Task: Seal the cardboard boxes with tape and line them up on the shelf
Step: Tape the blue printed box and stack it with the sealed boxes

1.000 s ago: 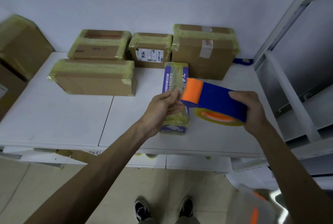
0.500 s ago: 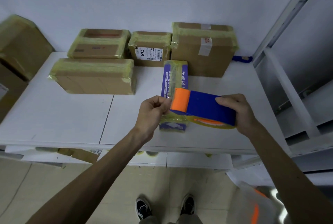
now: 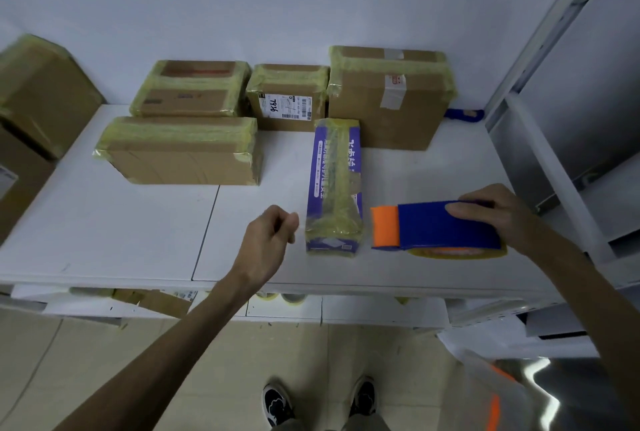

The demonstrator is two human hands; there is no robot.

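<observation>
**Sealing apparently done; lining up left**

The tape dispenser (image 3: 436, 228) is gripped by the right hand (image 3: 502, 219); the left hand (image 3: 270, 240) is curled, with nothing seen in it. Between them the taped purple box (image 3: 334, 188) lies on the shelf (image 3: 104, 229). The cardboard boxes (image 3: 183, 153) behind appear sealed.

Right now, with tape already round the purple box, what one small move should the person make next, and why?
Probably take the purple box with the left hand and slide it back into line with the brown boxes. It looks taped yet lies out toward the shelf front; the left hand is empty beside it, and the right hand holds the tape dispenser.
</observation>
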